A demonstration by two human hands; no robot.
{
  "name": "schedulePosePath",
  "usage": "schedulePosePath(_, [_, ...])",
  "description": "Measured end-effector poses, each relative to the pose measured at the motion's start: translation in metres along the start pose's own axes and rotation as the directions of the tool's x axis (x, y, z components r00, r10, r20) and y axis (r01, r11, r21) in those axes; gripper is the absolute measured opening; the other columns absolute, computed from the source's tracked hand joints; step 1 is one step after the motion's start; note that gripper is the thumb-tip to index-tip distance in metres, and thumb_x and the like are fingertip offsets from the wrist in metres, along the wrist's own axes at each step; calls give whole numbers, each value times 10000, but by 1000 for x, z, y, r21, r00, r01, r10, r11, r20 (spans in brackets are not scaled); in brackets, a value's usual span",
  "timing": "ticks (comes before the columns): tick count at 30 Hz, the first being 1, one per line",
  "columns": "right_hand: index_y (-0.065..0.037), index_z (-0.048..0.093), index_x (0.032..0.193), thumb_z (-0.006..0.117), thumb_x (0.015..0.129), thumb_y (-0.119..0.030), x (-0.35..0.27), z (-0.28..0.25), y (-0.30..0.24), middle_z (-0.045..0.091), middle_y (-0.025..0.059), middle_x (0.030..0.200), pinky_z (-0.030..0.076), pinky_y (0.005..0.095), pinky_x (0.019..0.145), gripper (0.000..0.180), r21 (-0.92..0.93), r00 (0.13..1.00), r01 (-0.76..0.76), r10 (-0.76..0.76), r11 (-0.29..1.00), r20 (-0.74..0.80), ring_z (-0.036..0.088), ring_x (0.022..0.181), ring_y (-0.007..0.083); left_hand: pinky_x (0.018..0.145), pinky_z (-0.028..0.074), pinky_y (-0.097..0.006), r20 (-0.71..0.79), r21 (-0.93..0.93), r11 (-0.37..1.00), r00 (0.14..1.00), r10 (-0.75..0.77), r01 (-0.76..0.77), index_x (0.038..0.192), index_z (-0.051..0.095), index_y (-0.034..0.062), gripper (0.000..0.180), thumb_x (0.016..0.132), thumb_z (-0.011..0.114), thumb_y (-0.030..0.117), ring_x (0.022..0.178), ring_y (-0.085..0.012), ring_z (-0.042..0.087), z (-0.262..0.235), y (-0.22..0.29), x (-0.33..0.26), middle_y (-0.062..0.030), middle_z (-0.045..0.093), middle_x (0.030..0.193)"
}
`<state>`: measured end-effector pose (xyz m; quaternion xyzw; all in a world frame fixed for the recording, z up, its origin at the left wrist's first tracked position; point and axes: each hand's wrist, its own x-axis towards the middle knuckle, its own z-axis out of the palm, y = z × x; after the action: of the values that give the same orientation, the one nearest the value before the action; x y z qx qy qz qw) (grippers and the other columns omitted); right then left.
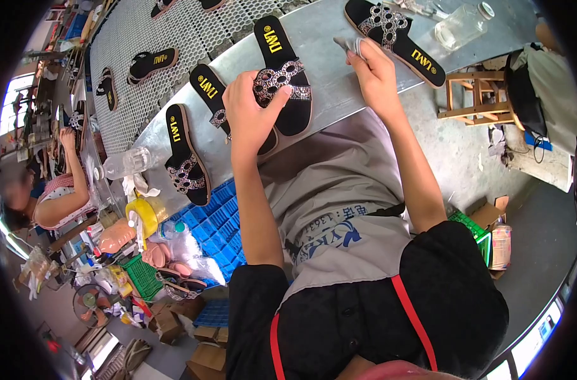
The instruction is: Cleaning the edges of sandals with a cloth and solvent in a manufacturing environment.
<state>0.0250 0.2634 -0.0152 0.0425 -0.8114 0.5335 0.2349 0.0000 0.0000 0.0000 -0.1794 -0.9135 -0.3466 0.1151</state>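
Sandals with black soles and jewelled straps are laid along a grey metal worktop (339,82). One black sandal (285,73) is gripped by the left hand (250,111), fingers curled over its sparkling strap. Just right of that sandal, a small pale cloth (350,44) is pinched in the right hand (374,73). Beyond the right hand lies another sandal (393,38), with a clear bottle (462,25) beside it.

Grey concrete floor (459,152) showing right — wooden stool (475,95) standing on it. Daylight coming through a window (13,101) far left — cardboard boxes (187,329) lying below.
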Motion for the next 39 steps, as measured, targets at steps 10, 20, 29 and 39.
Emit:
schedulePosePath(10, [18, 653, 1023, 590, 999, -42, -2, -4, 1, 562, 91, 827, 443, 327, 677, 90, 35, 998, -39, 38, 999, 45, 548, 738, 198, 1082, 403, -578, 92, 335, 930, 988, 124, -148, 1362, 606, 66, 657, 939, 710, 558, 1200, -344, 607, -18, 28, -1, -168, 629, 1309])
schedulePosePath(20, [16, 638, 995, 593, 1000, -41, 3, 0, 3, 552, 97, 825, 428, 324, 667, 73, 16, 997, -36, 34, 999, 74, 520, 720, 198, 992, 440, -626, 168, 425, 872, 926, -338, 242, 1462, 582, 112, 768, 919, 669, 648, 1168, -393, 645, -31, 52, 11, -199, 650, 1278])
schedulePosePath(29, [26, 599, 941, 584, 1008, -31, 1, -7, 1, 547, 91, 833, 424, 312, 690, 89, 7, 993, -56, 55, 998, 106, 517, 745, 189, 787, 523, -447, 149, -176, 945, 956, -251, 276, 1124, 641, 51, 382, 844, 832, 227, 858, -324, 643, -21, 37, 16, -144, 633, 1073])
schedulePosePath(39, [38, 620, 979, 578, 1013, -5, 2, -7, 1, 558, 82, 859, 430, 306, 704, 69, 41, 992, -96, 92, 995, 89, 535, 770, 189, 924, 493, -429, 799, 6, 892, 539, 268, -452, 1006, 613, 69, 217, 863, 760, 140, 1137, -318, 598, -92, 35, 72, -93, 645, 1059])
